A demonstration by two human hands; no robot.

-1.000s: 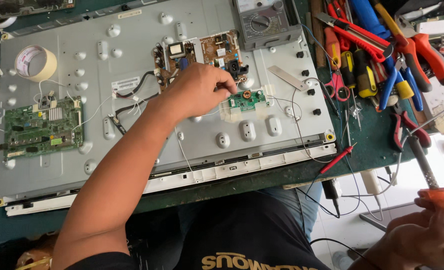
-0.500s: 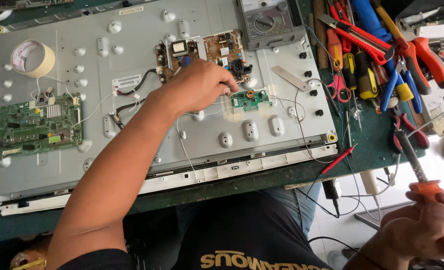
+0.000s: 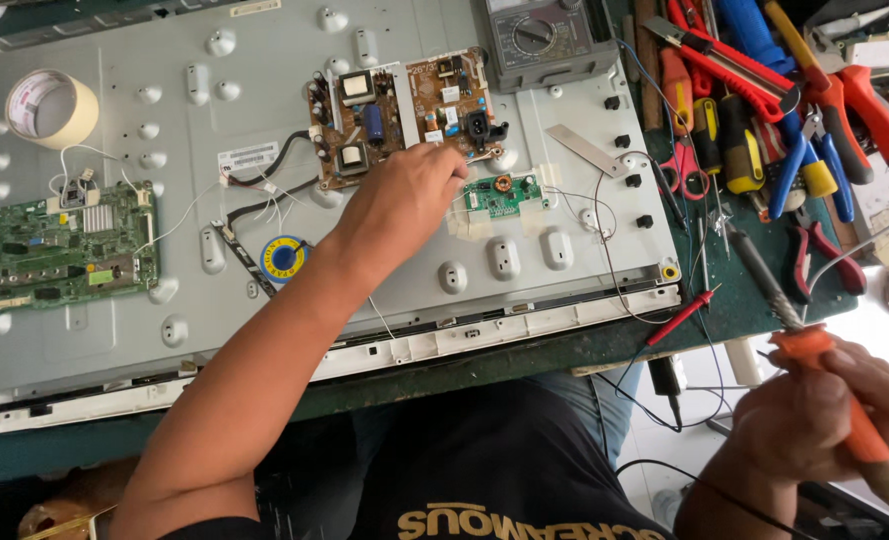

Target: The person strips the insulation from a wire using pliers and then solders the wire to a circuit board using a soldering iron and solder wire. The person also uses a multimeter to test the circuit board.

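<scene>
A: Item one, left hand (image 3: 404, 205). Position?

B: Stretched across the grey metal back panel (image 3: 264, 90), fingers curled and pinched at the lower right corner of the brown power board (image 3: 399, 115), just left of the small green board (image 3: 504, 195). Whether they grip a wire or only press there, I cannot tell; the fingertips are hidden.

A: Item two, right hand (image 3: 814, 410).

B: Closed in a fist round the orange handle of a soldering iron (image 3: 814, 350), held off the desk (image 3: 754, 290) edge, tip pointing up toward the tools, well apart from the boards.

A: Other stock?

B: Large green board (image 3: 69, 245) at left, tape roll (image 3: 49, 108) above it, meter (image 3: 539, 40) at top, pliers and screwdrivers (image 3: 764, 120) at right.

A: Step in hand?

B: By my judgement, steadying a lead at the power board before soldering. The next move calls for bringing the iron's tip across to that pinch point, clear of the loose thin wires.
</scene>
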